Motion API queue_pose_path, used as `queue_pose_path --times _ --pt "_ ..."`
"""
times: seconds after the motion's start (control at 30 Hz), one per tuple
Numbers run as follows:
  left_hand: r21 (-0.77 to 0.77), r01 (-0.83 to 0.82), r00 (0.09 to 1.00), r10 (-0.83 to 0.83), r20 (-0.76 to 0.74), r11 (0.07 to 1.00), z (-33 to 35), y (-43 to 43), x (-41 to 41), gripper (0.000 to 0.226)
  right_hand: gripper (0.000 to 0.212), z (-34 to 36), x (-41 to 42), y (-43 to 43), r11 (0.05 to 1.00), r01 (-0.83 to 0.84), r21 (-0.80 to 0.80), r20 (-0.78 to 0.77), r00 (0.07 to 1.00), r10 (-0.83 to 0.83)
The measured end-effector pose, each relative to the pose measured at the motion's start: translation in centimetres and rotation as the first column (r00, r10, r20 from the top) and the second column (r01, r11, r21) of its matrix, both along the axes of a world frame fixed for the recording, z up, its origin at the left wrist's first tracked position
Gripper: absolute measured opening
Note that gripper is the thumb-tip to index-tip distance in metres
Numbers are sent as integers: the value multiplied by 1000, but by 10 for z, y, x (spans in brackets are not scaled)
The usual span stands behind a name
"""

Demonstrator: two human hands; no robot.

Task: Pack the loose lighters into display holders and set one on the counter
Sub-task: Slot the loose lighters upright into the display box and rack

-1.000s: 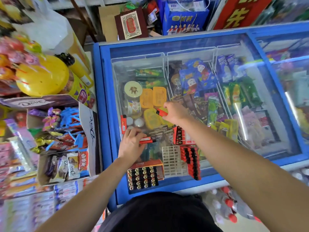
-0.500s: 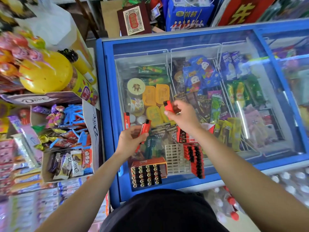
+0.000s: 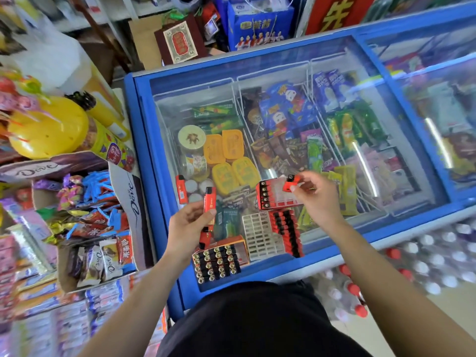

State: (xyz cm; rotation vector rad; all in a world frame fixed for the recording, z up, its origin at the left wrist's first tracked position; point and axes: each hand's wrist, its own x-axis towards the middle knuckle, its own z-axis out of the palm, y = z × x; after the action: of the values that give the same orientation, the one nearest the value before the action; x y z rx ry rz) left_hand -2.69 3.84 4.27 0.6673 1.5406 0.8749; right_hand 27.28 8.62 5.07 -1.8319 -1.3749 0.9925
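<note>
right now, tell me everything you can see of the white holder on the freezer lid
The white holder looks like plastic: a flat rectangular grid of small slots, and all the slots in view are empty. It lies flat on the glass lid, near the front edge. A box of lighters sits close on its left, a row of red lighters runs along its right side, and a part-filled holder is just behind it. Neither the left hand nor the right hand touches it.

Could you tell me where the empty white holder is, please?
Head view: the empty white holder lies on the freezer lid near its front edge, between the filled lighter box at left and a row of red lighters at right.
</note>
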Motion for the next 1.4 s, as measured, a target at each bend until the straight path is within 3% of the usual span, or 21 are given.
queue_pose_path --times 0.33,0.53,0.8,0.97,1.1,1.27,1.4 --pt "-22 -10 998 9 -55 1000 12 -12 13 21 21 -34 -19 2 979 114 -170 -341 925 -167" --pt "-19 -15 999 14 -49 1000 16 -15 20 23 17 -33 -23 4 930 112 -349 -543 785 -299" --pt "-41 -8 995 4 -99 999 19 -12 32 21 12 -31 -26 12 910 155 -386 -503 791 -348" --pt "-44 13 996 -17 -86 999 21 -12 37 22 21 -26 -23 22 878 186 -442 -469 786 -403" --pt "-42 20 998 -22 -56 999 21 -13 39 21 13 -31 -19 26 840 297 -454 -413 765 -494" --pt "-45 29 998 -31 -58 999 21 -15 38 20 16 -32 -16 24 901 272 -338 -319 868 -381" --pt "-54 23 998 -26 -58 998 20 -15 37 20 12 -39 -29 19 955 199 -220 -124 965 -230"
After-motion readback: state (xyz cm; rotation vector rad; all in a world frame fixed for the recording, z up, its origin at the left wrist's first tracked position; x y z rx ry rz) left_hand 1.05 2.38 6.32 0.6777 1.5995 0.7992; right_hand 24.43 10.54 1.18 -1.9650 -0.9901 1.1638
